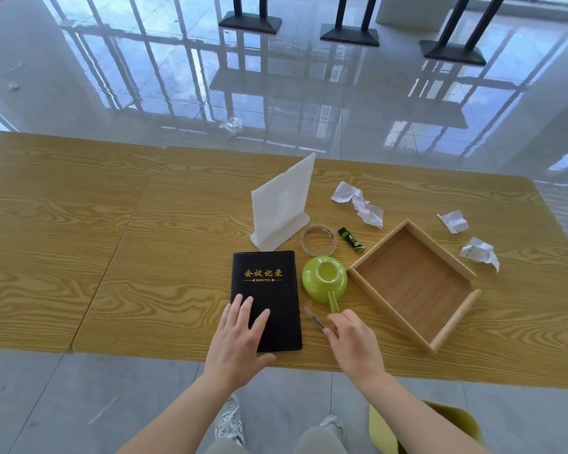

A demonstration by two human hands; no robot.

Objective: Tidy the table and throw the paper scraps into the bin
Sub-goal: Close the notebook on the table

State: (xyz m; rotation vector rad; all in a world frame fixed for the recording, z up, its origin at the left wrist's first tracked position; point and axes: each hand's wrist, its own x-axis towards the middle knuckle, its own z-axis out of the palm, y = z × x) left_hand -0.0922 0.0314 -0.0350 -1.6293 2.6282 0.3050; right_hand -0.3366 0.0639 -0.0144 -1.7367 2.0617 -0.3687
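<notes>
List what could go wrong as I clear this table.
1. The right hand pinches a thin clear stick beside the handle of the overturned green cup; lifting it may nudge the cup.
2. The paper scraps lie beyond the wooden tray; reaching over could catch its rim.
3. The green bin sits low by the right arm, partly hidden; dropped scraps may miss it.

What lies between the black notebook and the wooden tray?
An upside-down green cup, and the right hand pinching a slim clear stick; head view.
</notes>
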